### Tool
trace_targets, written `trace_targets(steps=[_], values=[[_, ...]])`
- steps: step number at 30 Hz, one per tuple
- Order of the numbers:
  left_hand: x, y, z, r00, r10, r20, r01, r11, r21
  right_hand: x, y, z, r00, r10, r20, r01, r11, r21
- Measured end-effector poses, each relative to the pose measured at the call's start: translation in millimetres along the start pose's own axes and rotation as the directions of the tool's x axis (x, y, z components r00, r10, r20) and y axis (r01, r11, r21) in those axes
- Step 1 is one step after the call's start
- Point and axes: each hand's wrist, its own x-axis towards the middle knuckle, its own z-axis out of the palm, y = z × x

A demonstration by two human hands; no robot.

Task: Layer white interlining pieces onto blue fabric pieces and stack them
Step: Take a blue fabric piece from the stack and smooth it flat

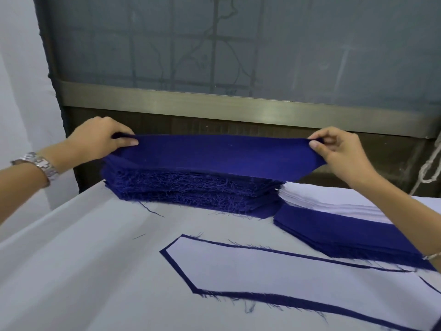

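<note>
Head view: left hand (100, 139) and right hand (341, 151) each pinch an end of one blue fabric piece (214, 154) over the tall blue stack (195, 189); one lower blue stack (338, 232) and one white interlining pile (329, 201) lie beside it.

The table (83, 271) bears blue stack (191, 189), white stack (334, 201), layered piece (238, 271).

Between the left grip (100, 139) and the right grip (343, 154) a plain deep blue piece (214, 154) is seen, a frayed blue stack (191, 189) below it. Under the right grip, white interlining (322, 198) is stacked (blue pieces (334, 232) alongside). The worktop (71, 271) is covered in white.
</note>
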Motion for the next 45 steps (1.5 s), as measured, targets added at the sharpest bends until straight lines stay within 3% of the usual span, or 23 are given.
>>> trace_targets(steps=[5,8,11,14,18,22,29,33,45], values=[[-21.9,30.7,-11.7,0.97,0.02,0.244,0.09,0.897,-0.433,-17.6,14.0,-55.0,0.963,0.204,0.174,-0.214,0.976,0.038],[-33.5,41.8,1.3,0.939,-0.009,0.345,0.197,0.834,-0.516,-34.2,26.5,-88.8,0.94,0.284,0.19,-0.305,0.948,0.094],[-45.8,57.0,19.6,0.884,0.012,0.468,0.281,0.786,-0.55,-52.1,48.5,-122.5,0.897,0.356,0.262,-0.376,0.926,0.032],[-58.2,75.1,34.3,0.822,0.034,0.568,0.345,0.764,-0.545,-71.5,80.1,-153.0,0.796,0.495,0.349,-0.509,0.859,-0.058],[-71.0,85.2,52.9,0.689,0.129,0.713,0.417,0.734,-0.535,-100.6,131.7,-176.8,0.612,0.613,0.5,-0.651,0.749,-0.123],[-76.4,91.8,66.9,0.63,0.122,0.767,0.459,0.738,-0.495,-121.2,170.3,-191.7,0.458,0.597,0.659,-0.619,0.746,-0.245],[-88.2,78.6,82.0,0.594,0.12,0.795,0.454,0.766,-0.455,-131.6,204.2,-186.8,0.312,0.483,0.818,-0.55,0.794,-0.259],[-99.4,70.3,91.6,0.572,0.178,0.801,0.506,0.692,-0.515,-135.2,210.2,-176.0,0.286,0.445,0.849,-0.55,0.801,-0.235],[-104.4,84.6,90.9,0.608,0.142,0.781,0.497,0.699,-0.514,-136.3,179.4,-169.4,0.239,0.416,0.877,-0.556,0.799,-0.228]])
